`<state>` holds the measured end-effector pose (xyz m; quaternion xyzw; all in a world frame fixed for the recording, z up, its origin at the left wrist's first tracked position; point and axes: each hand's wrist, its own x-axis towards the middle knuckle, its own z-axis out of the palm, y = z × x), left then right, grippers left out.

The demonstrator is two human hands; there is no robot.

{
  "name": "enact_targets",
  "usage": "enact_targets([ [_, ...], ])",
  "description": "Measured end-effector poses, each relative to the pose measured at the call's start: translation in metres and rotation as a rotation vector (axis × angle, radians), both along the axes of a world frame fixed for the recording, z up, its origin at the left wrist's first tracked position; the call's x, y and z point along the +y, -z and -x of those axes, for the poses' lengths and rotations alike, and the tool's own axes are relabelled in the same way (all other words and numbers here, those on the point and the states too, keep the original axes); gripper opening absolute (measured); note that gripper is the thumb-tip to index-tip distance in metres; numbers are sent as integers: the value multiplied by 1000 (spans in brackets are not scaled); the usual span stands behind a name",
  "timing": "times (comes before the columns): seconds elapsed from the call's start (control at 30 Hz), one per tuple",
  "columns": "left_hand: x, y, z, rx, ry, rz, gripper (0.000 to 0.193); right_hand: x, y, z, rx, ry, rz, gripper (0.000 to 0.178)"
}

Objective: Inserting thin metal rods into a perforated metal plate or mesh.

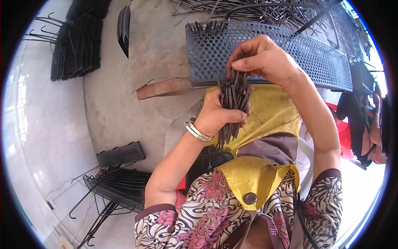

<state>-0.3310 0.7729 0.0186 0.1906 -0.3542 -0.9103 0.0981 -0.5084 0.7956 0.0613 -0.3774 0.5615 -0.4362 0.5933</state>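
Observation:
My left hand (212,114) is wrapped round a thick bundle of thin dark metal rods (233,97), held upright in front of my yellow apron. Some of the rods show flattened ends with small holes. Just above, my right hand (267,60) pinches at the bundle's upper ends with thumb and fingers; how many rods it grips is hidden. Behind both hands stretches a dark grey perforated metal panel (286,54), curved in the picture. A row of short rods (207,27) stands up from holes at its far left corner.
Loose metal rods (257,12) lie heaped beyond the panel. A reddish brick (163,88) lies by the panel's left end, at a board's (157,50) edge. Black racks (78,45) are stacked far left, with more racks (120,186) lower left. Another person (360,124) is at the right.

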Motion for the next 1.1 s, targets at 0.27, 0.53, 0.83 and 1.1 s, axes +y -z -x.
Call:
enact_targets([
  [0.27, -2, 0, 0, 6, 6, -107, 44, -5, -9, 13, -22, 98, -28, 14],
  [0.53, -3, 3, 0, 23, -19, -118, 56, -19, -21, 38, 214, 355, 195, 15],
  [0.83, -2, 3, 1, 16, -31, -101, 56, -57, -8, -8, 529, 595, 562, 5],
  [1.1, -2, 3, 0, 14, -35, -122, 55, -73, -18, -15, 734, 359, 602, 7],
])
